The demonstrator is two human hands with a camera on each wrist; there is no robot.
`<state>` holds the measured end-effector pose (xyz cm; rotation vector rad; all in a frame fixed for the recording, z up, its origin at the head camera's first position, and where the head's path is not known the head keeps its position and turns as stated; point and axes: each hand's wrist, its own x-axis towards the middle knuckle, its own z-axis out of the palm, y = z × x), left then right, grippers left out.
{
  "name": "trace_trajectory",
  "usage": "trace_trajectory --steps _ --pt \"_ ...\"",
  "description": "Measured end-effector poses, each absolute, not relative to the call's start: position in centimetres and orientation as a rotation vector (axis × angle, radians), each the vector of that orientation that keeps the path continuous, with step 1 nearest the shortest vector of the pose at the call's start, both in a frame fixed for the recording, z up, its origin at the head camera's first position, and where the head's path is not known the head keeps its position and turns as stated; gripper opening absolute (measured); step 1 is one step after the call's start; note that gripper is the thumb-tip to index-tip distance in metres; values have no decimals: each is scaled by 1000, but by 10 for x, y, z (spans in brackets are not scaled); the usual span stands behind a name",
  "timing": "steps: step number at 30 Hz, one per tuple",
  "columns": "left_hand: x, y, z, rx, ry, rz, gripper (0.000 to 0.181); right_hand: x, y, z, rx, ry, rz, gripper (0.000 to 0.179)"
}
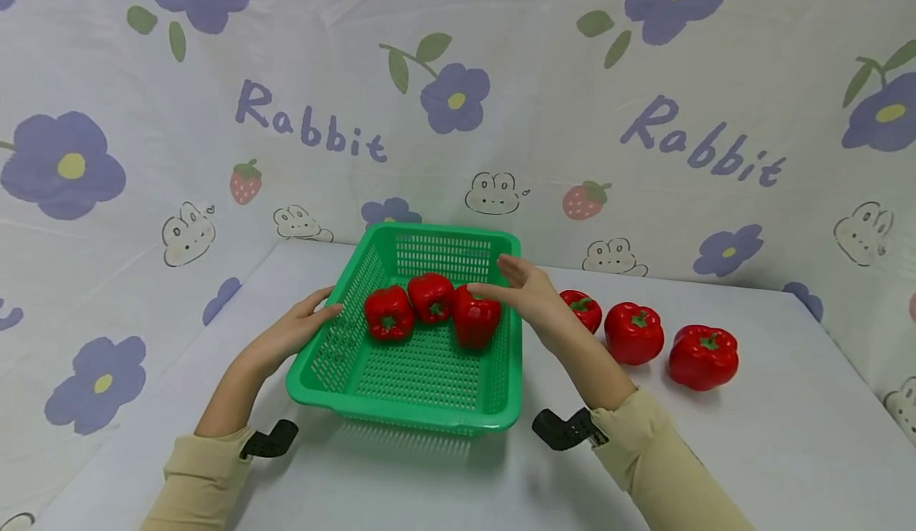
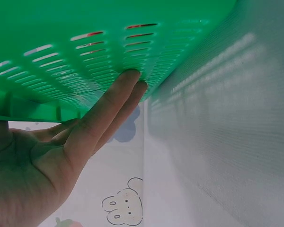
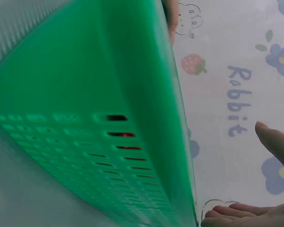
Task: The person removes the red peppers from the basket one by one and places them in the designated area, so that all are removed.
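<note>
A green plastic basket [image 1: 408, 413] with slotted walls holds three red bell peppers, the left [image 1: 389, 314], middle [image 1: 431, 297] and right one [image 1: 477, 320]. My left hand [image 1: 299, 330] holds the basket's left side, its thumb over the rim. In the left wrist view, extended fingers [image 2: 102, 116] lie against the outer wall. Over the basket's right rim, my right hand [image 1: 528, 292] has its thumb spread from the fingers and holds nothing. Its thumb overlaps the right pepper in the head view; in the right wrist view the thumb and fingers show beyond the rim.
Right of the basket, three more red bell peppers, the nearest to it [image 1: 581, 310], a middle one [image 1: 634, 333] and a far right one [image 1: 704, 357], rest on the white table [image 1: 780, 404]. Behind the table hangs a printed cloth [image 1: 529, 110] with flowers and rabbits.
</note>
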<state>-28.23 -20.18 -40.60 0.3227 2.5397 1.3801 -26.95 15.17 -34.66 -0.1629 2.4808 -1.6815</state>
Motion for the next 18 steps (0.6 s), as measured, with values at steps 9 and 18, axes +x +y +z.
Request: trace_trajectory --steps 9,18 --pt "-282 -202 -406 325 2545 1369 66 -275 135 -344 -116 2452 -1621 92" --pt "-282 -203 -404 331 2542 1358 67 -278 124 -340 -26 2457 -1559 95"
